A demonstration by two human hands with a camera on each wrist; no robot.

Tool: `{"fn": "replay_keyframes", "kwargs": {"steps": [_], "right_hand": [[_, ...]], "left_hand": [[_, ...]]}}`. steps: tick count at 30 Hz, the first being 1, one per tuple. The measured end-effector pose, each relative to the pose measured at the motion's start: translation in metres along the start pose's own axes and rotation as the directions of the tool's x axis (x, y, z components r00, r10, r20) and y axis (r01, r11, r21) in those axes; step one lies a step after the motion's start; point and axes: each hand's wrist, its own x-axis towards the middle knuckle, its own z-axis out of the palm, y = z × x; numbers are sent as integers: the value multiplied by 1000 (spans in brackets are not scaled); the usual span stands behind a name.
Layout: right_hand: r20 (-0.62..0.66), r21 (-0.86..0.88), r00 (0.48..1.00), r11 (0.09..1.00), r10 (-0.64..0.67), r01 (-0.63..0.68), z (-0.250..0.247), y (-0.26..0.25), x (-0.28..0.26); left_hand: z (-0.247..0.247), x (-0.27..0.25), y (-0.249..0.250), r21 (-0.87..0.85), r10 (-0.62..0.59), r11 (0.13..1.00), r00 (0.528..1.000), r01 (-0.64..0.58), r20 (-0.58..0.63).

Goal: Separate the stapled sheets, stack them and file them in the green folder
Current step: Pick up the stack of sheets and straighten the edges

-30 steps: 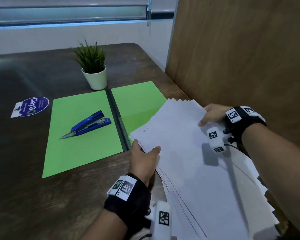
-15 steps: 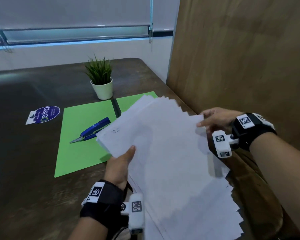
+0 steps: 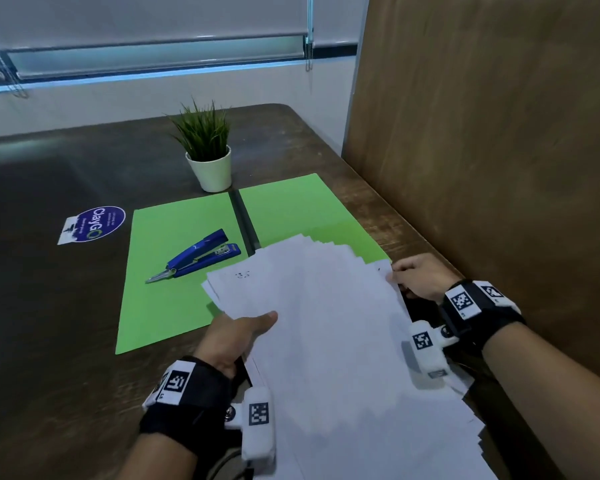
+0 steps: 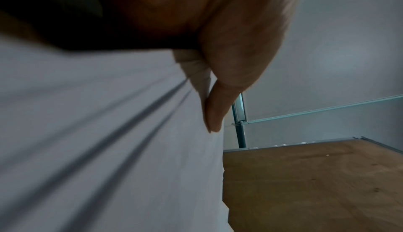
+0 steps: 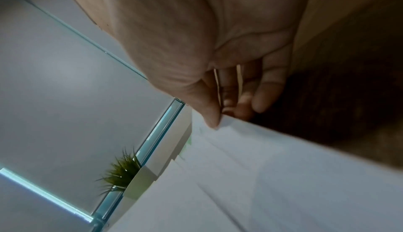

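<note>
A fanned stack of white sheets [image 3: 326, 323] is held over the table's near right part, its far end above the open green folder [image 3: 184, 271]. My left hand [image 3: 236, 337] grips the stack's left edge, thumb on top, as the left wrist view shows with the thumb [image 4: 216, 113] pressed on the sheets [image 4: 109, 132]. My right hand [image 3: 416, 275] pinches the far right corner; in the right wrist view its thumb [image 5: 211, 115] and fingers close on the sheets [image 5: 250, 175]. Staple holes mark the top sheet's far left corner.
A blue stapler [image 3: 198, 254] lies on the folder's left half. A potted plant [image 3: 208, 150] stands behind the folder's spine. A purple sticker [image 3: 92, 224] lies on the dark table [image 3: 49, 306] at the left. A wooden partition [image 3: 499, 133] rises along the right edge.
The stack, lifted and swung left half a second ago, has come back down and to the right over the folder's right half. Both hands keep hold of it.
</note>
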Motion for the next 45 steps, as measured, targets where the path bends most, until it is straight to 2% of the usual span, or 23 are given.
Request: {"fn": "replay_keyframes", "kwargs": {"steps": [3, 5, 8, 11, 13, 16, 19, 21, 24, 27, 29, 32, 34, 37, 39, 41, 43, 45], "right_hand": [[-8, 16, 999, 998, -53, 54, 13, -5, 4], [-75, 7, 993, 995, -96, 97, 16, -5, 7], [-208, -140, 972, 987, -106, 77, 8, 2, 12], [-172, -203, 979, 977, -106, 70, 12, 2, 11], [-167, -161, 975, 980, -144, 118, 17, -1, 8], [-235, -27, 954, 982, -188, 187, 13, 4, 5], [-220, 97, 965, 982, -141, 165, 11, 14, 4], [-138, 128, 981, 979, -139, 157, 18, 15, 4], [-15, 170, 994, 980, -107, 108, 26, 11, -3], [-38, 368, 994, 924, -98, 105, 16, 6, -14], [-78, 458, 994, 883, -81, 108, 5, 4, -18], [-94, 326, 986, 932, -136, 160, 9, 8, -19], [-39, 224, 983, 957, -179, 183, 21, 11, -16], [21, 258, 978, 946, -206, 194, 42, 6, -18], [-91, 264, 972, 936, -215, 231, 43, -3, -23], [-189, 281, 966, 933, -178, 226, 35, -5, -27], [-91, 354, 988, 924, -122, 147, 18, -3, -32], [148, 464, 988, 886, -50, -25, 5, 0, -37]], "left_hand": [[7, 2, 0, 29, -33, 999, 998, 32, 58], [9, 4, -1, 21, -28, 999, 999, 27, 26], [11, 8, -5, -52, -20, 999, 999, 17, -40], [24, 8, -7, -13, 25, 1000, 997, -26, -78], [31, -2, -5, 8, 45, 999, 999, -45, -27], [22, -15, 3, -8, 32, 999, 992, -31, 120], [12, -11, 0, -45, 13, 999, 995, -8, 101], [19, -6, -5, -27, -2, 1000, 997, 4, 73], [34, -8, -7, 20, 46, 999, 997, -47, 57], [33, -19, 3, 9, 73, 997, 982, -76, 173], [24, -20, 6, -49, 45, 998, 989, -39, 139], [20, -12, 0, -81, 3, 997, 1000, -2, 10], [31, -9, -1, -6, 5, 1000, 1000, -5, 3], [49, -4, -2, 84, 3, 996, 1000, -4, 11], [55, -7, 4, 84, 58, 995, 998, -58, -3], [53, -13, 13, 2, 82, 997, 996, -82, 44], [42, -17, 22, -106, 23, 994, 991, -9, 132], [29, -9, 21, -181, -56, 980, 988, 82, 144]]}}
